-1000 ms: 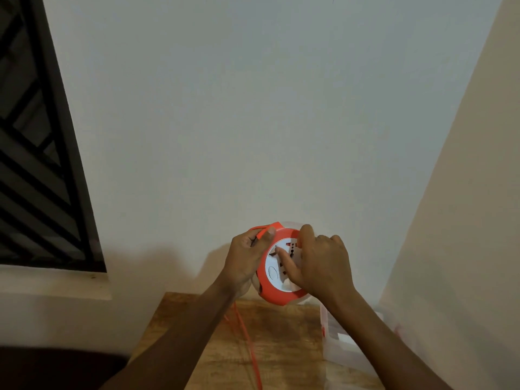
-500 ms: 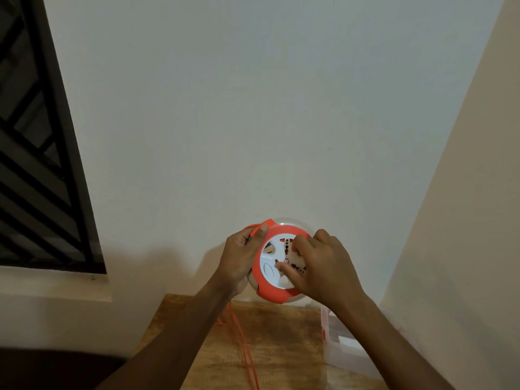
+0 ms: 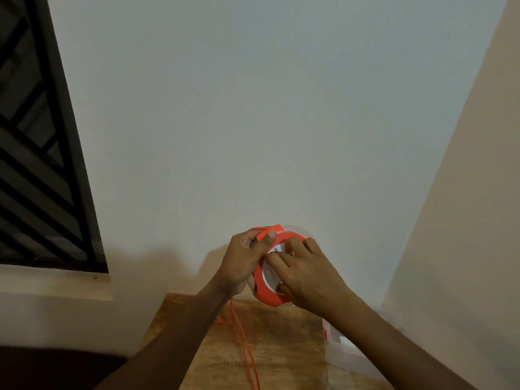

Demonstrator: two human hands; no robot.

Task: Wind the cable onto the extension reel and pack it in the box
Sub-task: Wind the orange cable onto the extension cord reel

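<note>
My left hand point(image 3: 244, 263) grips the reel point(image 3: 266, 288) above the tabletop's point(image 3: 281, 333) far edge; my right hand point(image 3: 306, 277) presses its face, seemingly pinching something. The cable point(image 3: 244, 347) hangs down.

Beyond the fingers point(image 3: 277, 258) only bare wall point(image 3: 253, 122). Below them, orange cable point(image 3: 244, 347) trails across the wooden table point(image 3: 284, 333); a clear plastic box point(image 3: 342, 350) blocks their right-hand side.

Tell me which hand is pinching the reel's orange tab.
The left hand: its thumb presses the orange tab at the top of the reel. The right hand instead lies across the reel's white face.
</note>
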